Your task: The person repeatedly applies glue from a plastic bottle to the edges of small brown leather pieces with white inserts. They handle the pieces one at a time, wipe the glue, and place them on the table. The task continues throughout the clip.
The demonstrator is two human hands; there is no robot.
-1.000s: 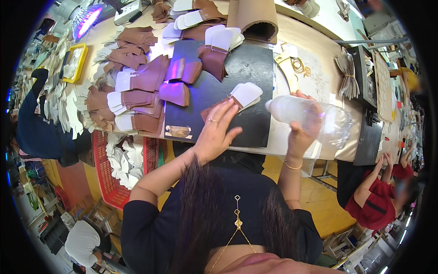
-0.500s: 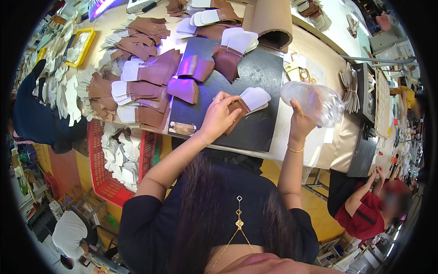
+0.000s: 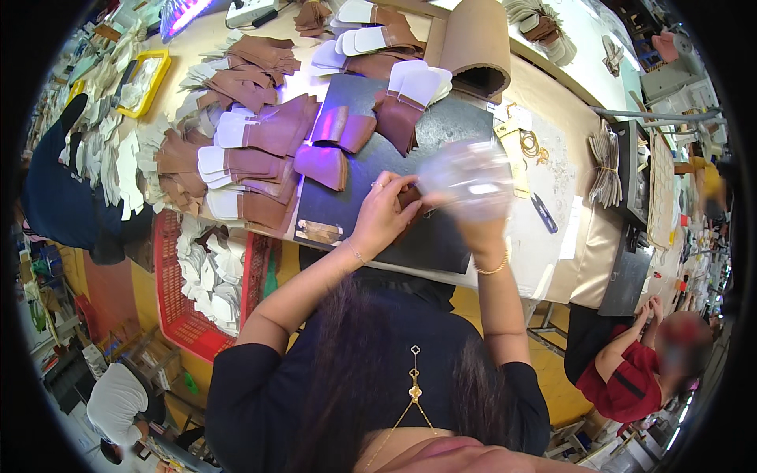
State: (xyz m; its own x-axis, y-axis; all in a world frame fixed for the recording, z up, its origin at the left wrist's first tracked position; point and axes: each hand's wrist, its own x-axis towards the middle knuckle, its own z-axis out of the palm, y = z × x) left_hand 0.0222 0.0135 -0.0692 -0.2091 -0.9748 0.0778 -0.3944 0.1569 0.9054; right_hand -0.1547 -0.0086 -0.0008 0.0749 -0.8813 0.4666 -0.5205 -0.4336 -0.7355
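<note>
- The fingers [image 3: 392, 191] of the left hand [image 3: 384, 214] are curled and pressed down on a brown leather piece [image 3: 408, 197] lying on the dark mat [image 3: 371, 229].
- A clear plastic bottle [image 3: 465, 180], blurred, is gripped from below by the right hand [image 3: 482, 230]; the fingers appear wrapped around it.
- Brown and white leather pieces [image 3: 260, 142] are stacked on the desk [image 3: 552, 260] to the left.

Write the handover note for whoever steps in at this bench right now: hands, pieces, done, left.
Left hand: pressing a brown leather piece flat on the black mat.
Right hand: gripping a clear plastic bottle, blurred, right over that piece.
Done: cannot tell from this view.
Left: brown-and-white pieces stacked on the mat's left and at its top; white cut-outs in the red crate.
</note>
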